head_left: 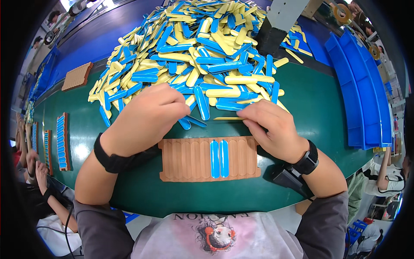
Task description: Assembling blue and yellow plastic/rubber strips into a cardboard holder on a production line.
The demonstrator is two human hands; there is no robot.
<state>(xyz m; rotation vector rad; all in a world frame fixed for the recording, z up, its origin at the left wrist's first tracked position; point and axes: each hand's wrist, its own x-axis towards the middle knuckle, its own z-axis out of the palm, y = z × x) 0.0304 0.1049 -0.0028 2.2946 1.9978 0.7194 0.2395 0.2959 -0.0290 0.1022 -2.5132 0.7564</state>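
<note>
Work is apparently standing at picking: right hand (272, 125) is pinching yellow strip (227, 118); left hand's (151, 113) grip I cannot tell. Next move is probably requiring careful alignment over brown tray (186, 159).

legible print stands on the pale shirt (181, 241) of the person at work, at the bottom of the head view. it consists of one row of dark capitals (192, 216), set across the chest along the upper border of the visible cloth. relative to the view the row is inverted, the tops of the letters pointing toward the lower edge. directly below the row in the view, and partly interrupting it near the middle, lies a printed figure (217, 235) with dark hair and red headgear. the display of the black watch (308, 160) is too small to read.
</note>
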